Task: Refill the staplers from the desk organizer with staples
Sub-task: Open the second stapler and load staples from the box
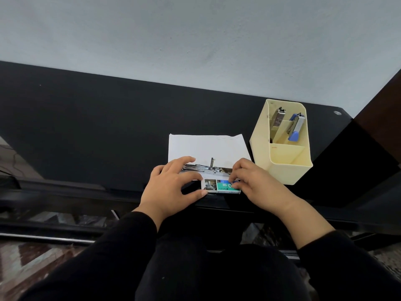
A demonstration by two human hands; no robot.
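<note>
A small green and blue staple box point(223, 186) lies at the desk's near edge, its white inner tray slid out to the left. My left hand point(173, 187) holds the tray end with thumb and fingers curled round it. My right hand point(256, 184) pinches the sleeve's right end. Just behind the box, an opened metal stapler point(206, 167) lies on a white paper sheet point(206, 146). A cream desk organizer point(284, 142) stands to the right. It holds a silver stapler point(277, 119) and a blue stapler point(295, 127).
The black desk point(86, 127) runs wide to the left and meets a pale wall point(195, 40) behind. A dark wooden panel point(382, 105) rises at the far right. Below the desk's near edge are my dark-clothed lap and patterned floor.
</note>
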